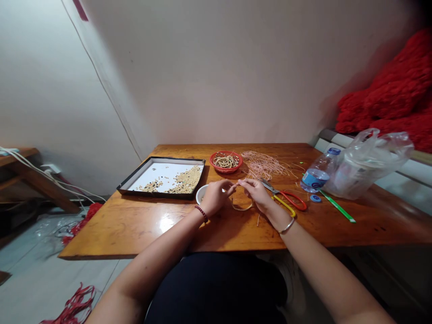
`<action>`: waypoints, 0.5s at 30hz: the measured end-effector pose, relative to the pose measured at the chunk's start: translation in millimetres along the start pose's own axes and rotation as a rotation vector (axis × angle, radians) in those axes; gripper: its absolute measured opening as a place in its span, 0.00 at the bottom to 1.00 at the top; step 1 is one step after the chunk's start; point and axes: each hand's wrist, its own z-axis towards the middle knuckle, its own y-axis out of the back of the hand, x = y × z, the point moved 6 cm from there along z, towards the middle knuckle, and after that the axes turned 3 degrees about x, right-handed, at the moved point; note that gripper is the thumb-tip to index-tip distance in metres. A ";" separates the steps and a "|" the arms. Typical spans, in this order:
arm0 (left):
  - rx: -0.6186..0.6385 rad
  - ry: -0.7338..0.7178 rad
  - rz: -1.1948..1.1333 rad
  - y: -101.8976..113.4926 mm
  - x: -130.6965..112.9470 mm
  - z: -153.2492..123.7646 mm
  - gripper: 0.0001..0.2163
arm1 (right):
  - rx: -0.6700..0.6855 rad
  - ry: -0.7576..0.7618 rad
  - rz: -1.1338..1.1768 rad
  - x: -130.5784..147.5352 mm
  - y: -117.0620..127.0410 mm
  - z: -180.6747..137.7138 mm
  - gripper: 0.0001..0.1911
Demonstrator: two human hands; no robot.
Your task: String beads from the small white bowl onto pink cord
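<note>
My left hand (218, 196) and my right hand (258, 194) meet above the table, fingertips pinched close together. Between them runs a thin cord, too small to follow in full. A loop of pale beads like a bracelet (243, 208) hangs just below the fingers. Partly hidden behind my left hand stands a small white bowl (200, 194). Scissors (285, 201) with one red and one yellow handle lie just right of my right hand.
A black-rimmed tray (135, 176) of loose beads lies left. Behind the hands are a red basket (226, 169) of beaded strands and tangled pink cord (263, 165). Right stand a water bottle (317, 173) and plastic bag (367, 168), near a blue cap (315, 198) and green strip (337, 207).
</note>
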 end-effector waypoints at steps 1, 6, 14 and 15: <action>-0.010 0.004 -0.030 0.4 1.2 0.3 0.11 | -0.012 -0.003 0.000 0.2 0.9 0.0 0.19; -0.013 0.046 -0.260 -2.3 11.4 3.3 0.14 | -0.025 -0.039 0.022 0.4 2.7 -0.4 0.18; -0.130 0.052 -0.202 5.0 15.5 2.3 0.11 | -0.221 -0.005 0.068 -6.1 20.8 5.3 0.21; -0.143 0.045 -0.181 6.6 14.5 1.8 0.10 | -0.246 -0.001 0.067 -7.9 23.4 6.4 0.21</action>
